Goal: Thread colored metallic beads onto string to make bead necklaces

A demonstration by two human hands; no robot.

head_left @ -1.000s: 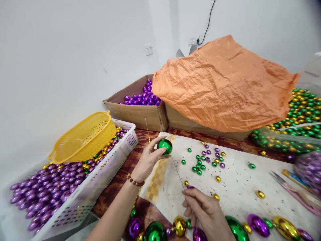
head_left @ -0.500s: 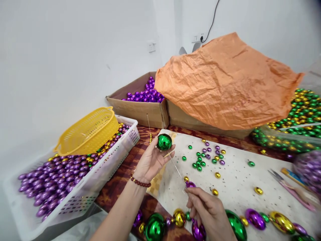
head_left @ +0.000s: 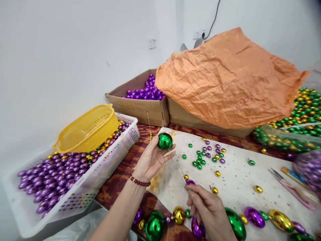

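Between the thumb and fingers of my left hand is a shiny green ball. A thin needle or wire runs from below the ball down to my right hand, whose thumb and fingertips pinch its lower end. Along the front edge lies a string of large beads, with a green one, a gold one and a purple one near my right hand. Small green, purple and gold beads are scattered on the white sheet.
At the left, a yellow basket rests on a white crate of beads. Behind stand a cardboard box with purple balls and an orange sheet. Scissors lie at the right, near bagged beads.
The view has shifted very slightly. Both hands keep nearly the same pose, with the green ball and the thin needle or wire still held.
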